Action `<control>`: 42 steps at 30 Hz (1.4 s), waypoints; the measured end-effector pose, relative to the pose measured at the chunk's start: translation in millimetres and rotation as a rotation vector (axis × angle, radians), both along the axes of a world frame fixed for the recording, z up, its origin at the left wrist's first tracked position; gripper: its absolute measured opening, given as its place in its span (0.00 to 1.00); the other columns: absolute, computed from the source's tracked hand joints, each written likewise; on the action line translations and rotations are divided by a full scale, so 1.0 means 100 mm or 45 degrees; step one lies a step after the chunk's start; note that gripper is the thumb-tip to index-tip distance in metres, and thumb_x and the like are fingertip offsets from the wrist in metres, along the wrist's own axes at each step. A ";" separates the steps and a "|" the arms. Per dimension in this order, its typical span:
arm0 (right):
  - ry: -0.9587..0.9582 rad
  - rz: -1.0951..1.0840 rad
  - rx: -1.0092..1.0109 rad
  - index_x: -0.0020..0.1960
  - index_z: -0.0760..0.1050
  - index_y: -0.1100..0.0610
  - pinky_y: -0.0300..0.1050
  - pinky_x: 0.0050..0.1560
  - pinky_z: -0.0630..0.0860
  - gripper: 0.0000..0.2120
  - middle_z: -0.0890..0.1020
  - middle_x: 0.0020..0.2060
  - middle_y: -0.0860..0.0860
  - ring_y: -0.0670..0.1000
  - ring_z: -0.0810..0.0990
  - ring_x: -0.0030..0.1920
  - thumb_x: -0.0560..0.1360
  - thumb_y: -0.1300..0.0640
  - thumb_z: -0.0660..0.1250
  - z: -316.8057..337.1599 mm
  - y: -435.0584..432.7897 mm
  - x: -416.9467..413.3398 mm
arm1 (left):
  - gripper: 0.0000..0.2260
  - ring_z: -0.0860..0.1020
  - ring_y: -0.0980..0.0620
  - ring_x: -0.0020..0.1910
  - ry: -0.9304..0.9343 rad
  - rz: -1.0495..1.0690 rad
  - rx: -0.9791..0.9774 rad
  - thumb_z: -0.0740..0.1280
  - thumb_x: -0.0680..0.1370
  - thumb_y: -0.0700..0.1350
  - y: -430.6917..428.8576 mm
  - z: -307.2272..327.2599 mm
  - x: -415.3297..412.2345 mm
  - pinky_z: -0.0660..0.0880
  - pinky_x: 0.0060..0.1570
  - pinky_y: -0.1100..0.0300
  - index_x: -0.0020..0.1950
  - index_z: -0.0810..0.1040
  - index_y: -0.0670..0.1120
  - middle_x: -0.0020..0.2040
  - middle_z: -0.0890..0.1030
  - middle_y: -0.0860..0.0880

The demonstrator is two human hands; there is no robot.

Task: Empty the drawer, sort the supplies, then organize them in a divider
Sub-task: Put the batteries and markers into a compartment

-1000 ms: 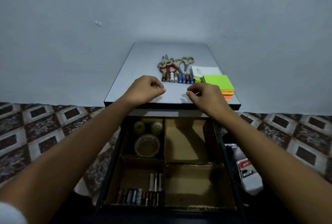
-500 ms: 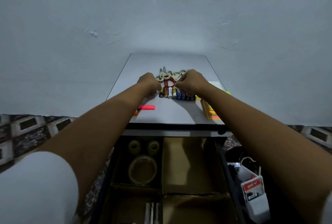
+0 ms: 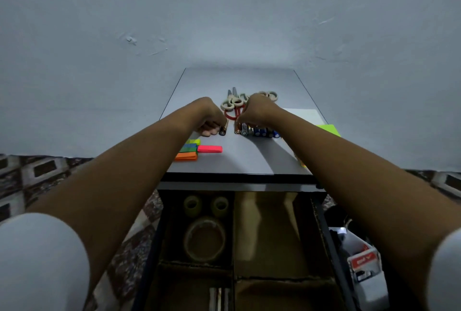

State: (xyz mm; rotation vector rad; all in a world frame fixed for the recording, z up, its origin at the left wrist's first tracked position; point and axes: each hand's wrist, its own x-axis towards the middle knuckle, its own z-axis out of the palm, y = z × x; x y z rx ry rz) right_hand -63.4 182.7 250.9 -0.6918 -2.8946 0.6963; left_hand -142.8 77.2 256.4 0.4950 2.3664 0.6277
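**Batteries split between two hands on the tabletop**

Pale wall behind, grey tabletop (image 3: 249,158) in front, and both hands reached out over its middle. The left hand (image 3: 212,121) is curled nearly closed around one or two batteries (image 3: 222,131) at its fingertips, lying with their ends toward the camera. The right hand (image 3: 254,111) is bent down, fingers pinched at the near-left end of the battery row (image 3: 258,132); whether it grips one or only touches it I cannot tell. The row runs left to right just under the right hand, each cell's long axis pointing away from the person, so the right hand is the nearer one.

Scissors (image 3: 234,104) lie just beyond both hands. Coloured sticky flags (image 3: 189,152) sit near the left forearm, a green note pad (image 3: 329,129) past the right. Below the tabletop edge the open drawer's cardboard divider (image 3: 234,235) holds tape rolls (image 3: 204,237) in its far-left compartment and more batteries in the near-left; the right compartments look empty.
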 end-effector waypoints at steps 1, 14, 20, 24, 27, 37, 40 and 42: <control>-0.021 0.003 0.044 0.33 0.63 0.58 0.38 0.28 0.63 0.18 0.69 0.30 0.50 0.46 0.66 0.30 0.71 0.57 0.71 -0.01 0.00 -0.02 | 0.11 0.70 0.53 0.30 0.008 0.004 0.002 0.63 0.77 0.37 -0.03 0.00 -0.02 0.69 0.34 0.63 0.35 0.70 0.41 0.32 0.73 0.46; -0.031 0.117 0.396 0.45 0.71 0.64 0.40 0.30 0.61 0.16 0.73 0.39 0.57 0.56 0.75 0.51 0.74 0.50 0.68 -0.07 -0.15 -0.19 | 0.13 0.67 0.53 0.29 0.008 -0.023 -0.032 0.62 0.79 0.40 -0.09 -0.02 -0.02 0.67 0.32 0.64 0.34 0.71 0.40 0.32 0.71 0.46; -0.030 0.057 0.266 0.32 0.57 0.56 0.36 0.27 0.58 0.19 0.68 0.40 0.52 0.51 0.68 0.46 0.74 0.60 0.66 -0.06 -0.19 -0.21 | 0.12 0.70 0.52 0.30 0.015 0.039 0.040 0.63 0.78 0.38 -0.15 -0.03 -0.07 0.70 0.33 0.64 0.34 0.71 0.39 0.33 0.72 0.44; -0.017 0.010 0.229 0.32 0.58 0.57 0.36 0.27 0.59 0.18 0.66 0.31 0.49 0.51 0.69 0.44 0.74 0.60 0.65 -0.05 -0.19 -0.18 | 0.12 0.70 0.52 0.30 0.007 0.073 0.094 0.63 0.78 0.39 -0.19 -0.04 -0.07 0.70 0.33 0.65 0.35 0.70 0.39 0.32 0.72 0.43; 0.015 0.010 0.204 0.32 0.60 0.57 0.36 0.27 0.60 0.16 0.66 0.31 0.49 0.51 0.70 0.43 0.74 0.60 0.65 -0.04 -0.18 -0.17 | 0.13 0.70 0.52 0.30 0.005 0.092 0.134 0.63 0.79 0.40 -0.21 -0.03 -0.07 0.70 0.33 0.64 0.35 0.70 0.39 0.32 0.72 0.44; 0.118 -0.099 -0.032 0.32 0.63 0.57 0.36 0.26 0.61 0.15 0.68 0.29 0.49 0.45 0.67 0.30 0.71 0.60 0.68 0.02 -0.18 -0.05 | 0.13 0.72 0.55 0.20 -0.015 0.155 0.264 0.62 0.78 0.39 -0.31 0.05 0.02 0.71 0.24 0.68 0.34 0.71 0.38 0.19 0.74 0.46; 0.188 -0.158 -0.250 0.32 0.64 0.57 0.35 0.23 0.61 0.15 0.68 0.28 0.49 0.45 0.65 0.27 0.71 0.59 0.69 0.09 -0.21 0.07 | 0.12 0.71 0.56 0.18 -0.024 0.193 0.394 0.64 0.76 0.36 -0.39 0.10 0.08 0.70 0.22 0.69 0.33 0.72 0.38 0.18 0.74 0.47; 0.242 -0.215 -0.450 0.34 0.67 0.57 0.35 0.22 0.63 0.13 0.70 0.27 0.51 0.46 0.67 0.26 0.71 0.58 0.69 0.13 -0.25 0.17 | 0.10 0.73 0.54 0.24 -0.062 0.223 0.521 0.66 0.76 0.37 -0.45 0.12 0.13 0.71 0.25 0.68 0.34 0.73 0.38 0.20 0.76 0.47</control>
